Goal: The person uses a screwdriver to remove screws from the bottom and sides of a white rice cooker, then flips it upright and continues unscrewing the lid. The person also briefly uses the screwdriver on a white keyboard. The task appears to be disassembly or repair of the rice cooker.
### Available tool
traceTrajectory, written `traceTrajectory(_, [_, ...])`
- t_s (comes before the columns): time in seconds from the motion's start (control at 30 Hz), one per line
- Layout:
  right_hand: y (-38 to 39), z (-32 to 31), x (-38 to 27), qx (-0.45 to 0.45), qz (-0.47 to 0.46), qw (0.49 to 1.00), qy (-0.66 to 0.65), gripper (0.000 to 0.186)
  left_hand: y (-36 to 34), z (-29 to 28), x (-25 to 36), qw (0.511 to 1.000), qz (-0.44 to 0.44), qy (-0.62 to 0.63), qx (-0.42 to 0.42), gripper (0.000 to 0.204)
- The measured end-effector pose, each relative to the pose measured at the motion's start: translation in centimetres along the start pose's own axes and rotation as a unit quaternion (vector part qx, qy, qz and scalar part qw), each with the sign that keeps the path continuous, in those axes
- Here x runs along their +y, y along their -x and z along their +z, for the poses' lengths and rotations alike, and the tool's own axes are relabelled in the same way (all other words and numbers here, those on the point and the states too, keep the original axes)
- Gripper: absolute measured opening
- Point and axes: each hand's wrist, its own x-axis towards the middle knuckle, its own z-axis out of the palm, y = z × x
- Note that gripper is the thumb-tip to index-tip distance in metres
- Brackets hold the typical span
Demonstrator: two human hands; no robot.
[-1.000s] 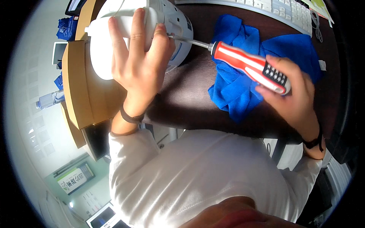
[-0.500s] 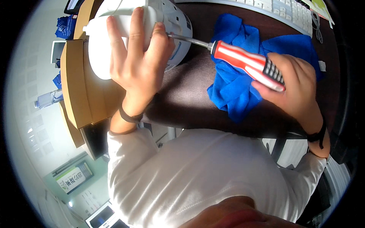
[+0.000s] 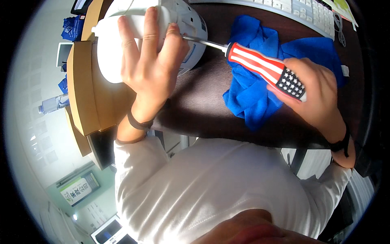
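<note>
White plastic housing (image 3: 122, 44) sits on the desk corner under the flat, spread-fingered left hand (image 3: 148, 67), right hand (image 3: 310, 95) fisted round the screwdriver (image 3: 264, 69), whose slanted tip could probably slip out and gouge it.

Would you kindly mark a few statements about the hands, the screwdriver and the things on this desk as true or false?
1. The right hand grips the screwdriver by its red-and-white striped handle. True.
2. The left hand lies flat on the bare desk, away from everything. False: it presses on the white device.
3. The screwdriver's metal shaft points toward the white device. True.
4. A green cloth lies under the right hand. False: the cloth is blue.
5. A keyboard lies along the far edge of the dark desk. True.
6. Both wrists are bare. False: each wears a dark band.
</note>
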Motion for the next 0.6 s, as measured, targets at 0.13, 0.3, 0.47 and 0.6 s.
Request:
traceTrajectory(0.13, [-0.9,-1.2,-0.1,-0.067,0.138,0.974,-0.165,0.04,-0.2,-0.2,-0.1,1.0,0.0,0.006,-0.001,0.026])
traceTrajectory(0.3, [-0.3,-0.3,-0.5,-0.124,0.183,0.945,-0.242,0.037,0.0,0.6,-0.3,1.0,0.016,0.012,0.02,0.022])
traceTrajectory(0.47, [0.3,1.6,-0.2,0.097,-0.244,0.934,0.243,0.046,0.1,0.5,0.0,0.999,-0.007,0.022,0.03,0.036])
traceTrajectory(0.6, [-0.4,0.3,-0.6,0.008,-0.212,0.884,0.416,0.045,-0.3,0.6,0.0,0.997,-0.03,0.063,0.041,0.049])
